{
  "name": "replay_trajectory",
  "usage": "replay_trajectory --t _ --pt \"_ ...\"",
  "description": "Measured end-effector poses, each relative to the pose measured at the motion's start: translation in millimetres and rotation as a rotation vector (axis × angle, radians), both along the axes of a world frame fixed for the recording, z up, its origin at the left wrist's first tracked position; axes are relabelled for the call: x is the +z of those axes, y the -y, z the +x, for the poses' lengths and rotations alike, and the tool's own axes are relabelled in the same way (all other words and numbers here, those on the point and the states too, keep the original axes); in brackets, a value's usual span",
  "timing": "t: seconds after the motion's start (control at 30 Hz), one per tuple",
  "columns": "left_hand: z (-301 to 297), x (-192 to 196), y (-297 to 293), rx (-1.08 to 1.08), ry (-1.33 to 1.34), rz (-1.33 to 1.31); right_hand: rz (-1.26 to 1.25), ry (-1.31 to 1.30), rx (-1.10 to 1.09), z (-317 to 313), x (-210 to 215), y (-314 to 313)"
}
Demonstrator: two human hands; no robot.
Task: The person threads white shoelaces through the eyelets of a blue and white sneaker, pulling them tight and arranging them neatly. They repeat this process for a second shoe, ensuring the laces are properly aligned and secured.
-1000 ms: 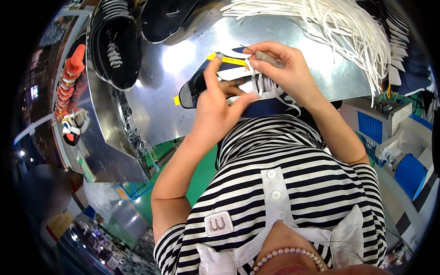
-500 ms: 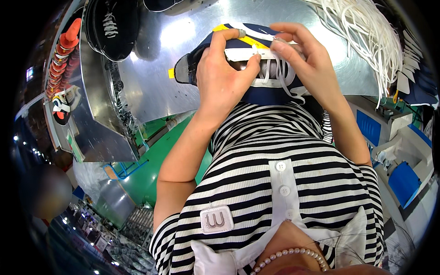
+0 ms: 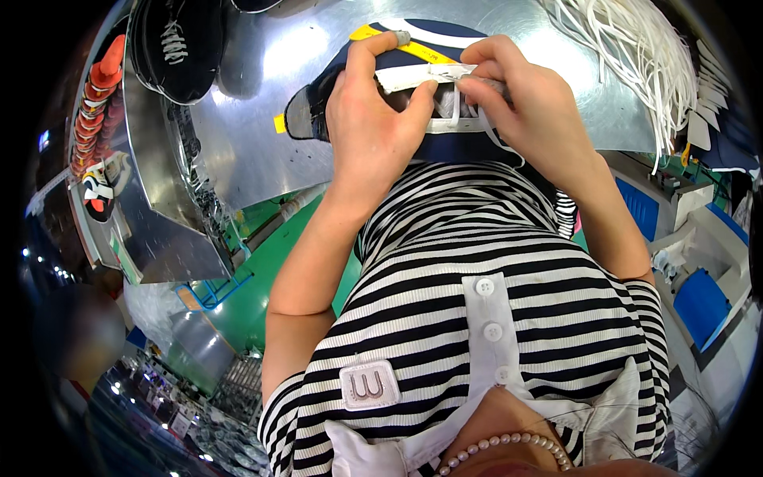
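A navy shoe (image 3: pixel 461 147) with yellow trim and a white eyelet band lies sideways on the metal table, its grey-lined heel to the left. My left hand (image 3: pixel 369 131) grips the far eyelet band, index finger on the outer side and thumb at the opening. A grey cover wraps that index fingertip. At the same band, my right hand (image 3: pixel 532 107) pinches a white shoelace (image 3: pixel 456 111) close to an eyelet. The lace crosses the opening to the near band, and a loose length hangs by my right palm. My fingers hide the exact lace end.
Many white laces (image 3: pixel 628 63) hang in a bundle over the table's right side. A black laced shoe (image 3: pixel 175 52) stands at the far left. Beyond the metal table's (image 3: pixel 262 151) left edge is a row of orange-red shoe parts (image 3: pixel 99 103). Blue-and-grey equipment (image 3: pixel 699 306) stands lower right.
Both hands and the shoe have shifted slightly left and up in the picture. My right fingers have come closer to the eyelet band, and the lace loop near my right palm looks smaller.
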State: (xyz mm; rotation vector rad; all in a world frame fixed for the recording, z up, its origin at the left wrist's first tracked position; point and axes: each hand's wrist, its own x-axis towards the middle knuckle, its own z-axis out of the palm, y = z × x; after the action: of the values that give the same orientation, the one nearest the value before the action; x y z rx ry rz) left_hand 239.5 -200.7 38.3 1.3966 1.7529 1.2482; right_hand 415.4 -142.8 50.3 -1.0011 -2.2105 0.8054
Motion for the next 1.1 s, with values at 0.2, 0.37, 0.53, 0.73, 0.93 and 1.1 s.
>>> replay_trajectory --t 0.2,0.37,0.53,0.73,0.93,1.1 --pt "10.1 1.9 3.9 -0.138 -0.162 0.006 0.250 0.331 0.049 -28.3 9.7 -7.0" --pt "-4.3 2.8 -13.4 -0.064 0.248 -0.099 0.108 0.151 0.050 -4.9 8.6 -27.7" --pt "-7.4 8.3 -20.1 -0.057 0.385 -0.141 -0.340 0.014 -0.173 44.0 35.8 -18.1" --pt "-15.6 26.1 -33.0 -0.151 0.757 -0.246 0.002 0.064 -0.282 24.8 -18.9 -16.8" --pt "-16.4 26.9 -23.7 -0.135 0.646 -0.176 -0.018 -0.021 -0.277 25.5 -24.8 -21.2" --pt "-51.1 17.9 -20.5 -0.241 1.213 -0.019 -0.016 0.034 -0.299 21.9 -23.3 -21.7"
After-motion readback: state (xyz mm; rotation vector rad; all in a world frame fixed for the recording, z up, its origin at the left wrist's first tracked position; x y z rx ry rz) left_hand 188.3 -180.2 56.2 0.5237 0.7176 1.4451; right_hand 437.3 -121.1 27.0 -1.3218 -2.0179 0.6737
